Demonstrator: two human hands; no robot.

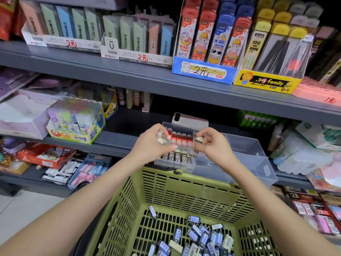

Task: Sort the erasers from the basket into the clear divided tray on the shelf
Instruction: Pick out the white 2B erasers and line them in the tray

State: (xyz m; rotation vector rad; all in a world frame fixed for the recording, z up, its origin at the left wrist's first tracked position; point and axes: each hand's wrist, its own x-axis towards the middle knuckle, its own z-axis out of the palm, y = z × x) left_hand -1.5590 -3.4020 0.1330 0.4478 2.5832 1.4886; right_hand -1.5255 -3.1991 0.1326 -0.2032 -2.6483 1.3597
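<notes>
A green plastic basket (pixel 166 193) stands in front of me with several blue-sleeved erasers (pixel 199 237) on its bottom. On the shelf behind it sits the clear divided tray (pixel 249 156); its left part holds a row of red-sleeved erasers (pixel 181 138) and a row of dark 2B erasers (pixel 177 157). My left hand (pixel 153 146) hovers over the tray and grips a few erasers. My right hand (pixel 212 145) pinches one eraser (pixel 199 139) above the tray's middle.
A phone (pixel 190 120) leans behind the tray. A glue-stick box (pixel 77 124) stands to the left on the same shelf, packaged goods to the right. The upper shelf carries display boxes of pencil leads. Lower shelves hold more erasers.
</notes>
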